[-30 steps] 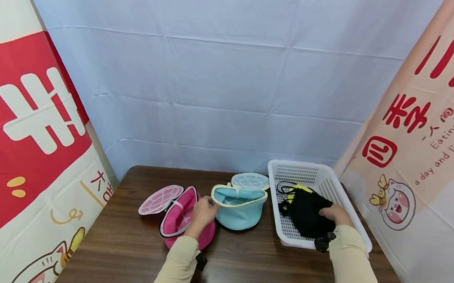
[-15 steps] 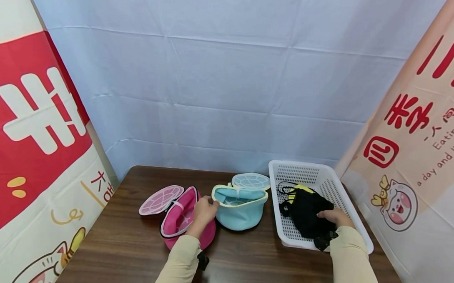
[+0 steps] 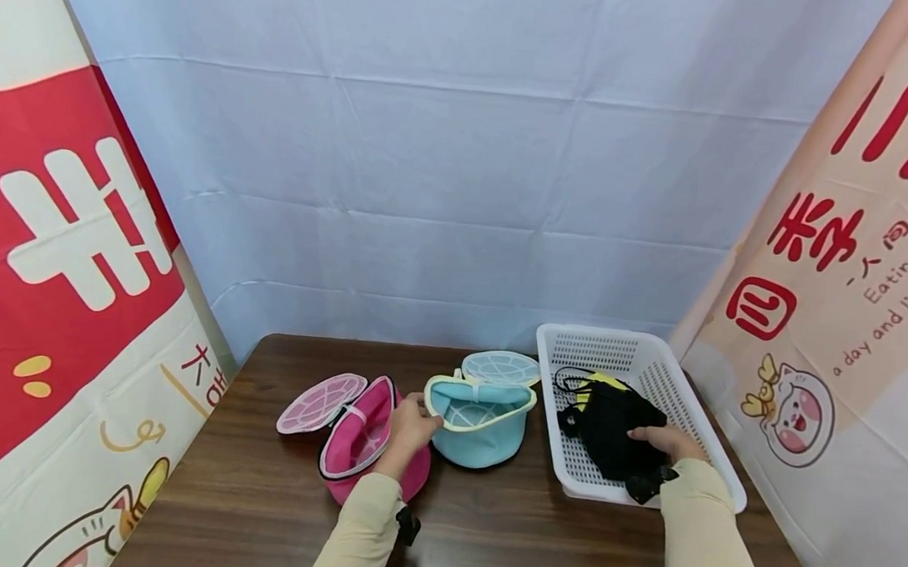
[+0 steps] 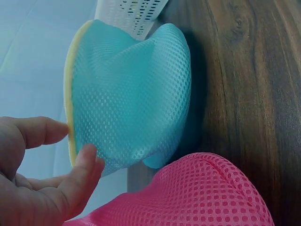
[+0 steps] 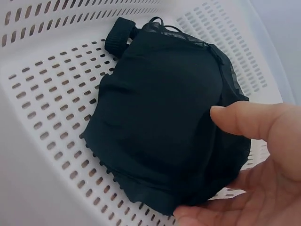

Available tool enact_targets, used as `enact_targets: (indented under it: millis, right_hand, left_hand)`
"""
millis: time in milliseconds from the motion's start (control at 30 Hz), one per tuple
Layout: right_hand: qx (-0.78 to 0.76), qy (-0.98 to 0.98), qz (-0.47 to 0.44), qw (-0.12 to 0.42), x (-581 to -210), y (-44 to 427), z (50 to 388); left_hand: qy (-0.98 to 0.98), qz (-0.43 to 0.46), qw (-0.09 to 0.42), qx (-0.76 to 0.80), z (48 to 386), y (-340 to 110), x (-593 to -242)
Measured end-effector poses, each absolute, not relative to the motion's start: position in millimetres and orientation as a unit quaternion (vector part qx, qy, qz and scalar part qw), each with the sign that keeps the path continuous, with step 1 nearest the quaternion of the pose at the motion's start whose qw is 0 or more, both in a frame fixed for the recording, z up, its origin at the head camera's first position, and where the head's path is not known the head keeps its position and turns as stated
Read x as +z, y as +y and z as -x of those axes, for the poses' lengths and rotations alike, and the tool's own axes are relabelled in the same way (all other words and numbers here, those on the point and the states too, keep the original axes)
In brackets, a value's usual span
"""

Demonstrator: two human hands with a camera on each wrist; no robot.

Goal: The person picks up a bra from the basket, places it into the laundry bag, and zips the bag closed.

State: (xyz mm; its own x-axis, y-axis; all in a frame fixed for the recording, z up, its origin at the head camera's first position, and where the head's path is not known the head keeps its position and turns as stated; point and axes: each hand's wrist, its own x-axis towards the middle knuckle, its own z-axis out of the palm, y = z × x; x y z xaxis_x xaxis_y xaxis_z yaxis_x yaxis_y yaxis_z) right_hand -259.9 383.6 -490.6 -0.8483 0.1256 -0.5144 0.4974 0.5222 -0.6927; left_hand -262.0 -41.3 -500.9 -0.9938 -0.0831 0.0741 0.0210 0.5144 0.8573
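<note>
Left hand [image 3: 409, 432] pinches blue bag [image 3: 486, 447], its mouth [image 3: 474, 413] now wider, likely easier access; right hand [image 3: 674, 442] grips black cloth [image 5: 160, 108].

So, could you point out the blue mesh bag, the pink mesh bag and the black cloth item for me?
Blue mesh bag [image 4: 127, 92]: left wrist view, on its outer side.
Pink mesh bag [image 4: 204, 195]: left wrist view, on its outer side.
Black cloth item [image 5: 164, 110]: right wrist view, mid-surface.
</note>
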Motion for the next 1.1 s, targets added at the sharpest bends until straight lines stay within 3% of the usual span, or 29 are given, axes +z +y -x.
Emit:
enact_targets:
  millis: [267, 1100]
  right_hand:
    - [-0.472, 0.840, -0.185, 0.192, -496.0, 381.2, 259.8]
    - [-0.481, 0.831, -0.201, 0.196, -501.6, 383.7, 263.0]
  left_hand:
    - [-0.864, -0.015, 0.025, -0.503, 262.6, -41.5, -503.4]
    - [-0.865, 0.002, 0.020, -0.502, 264.7, -38.3, -505.4]
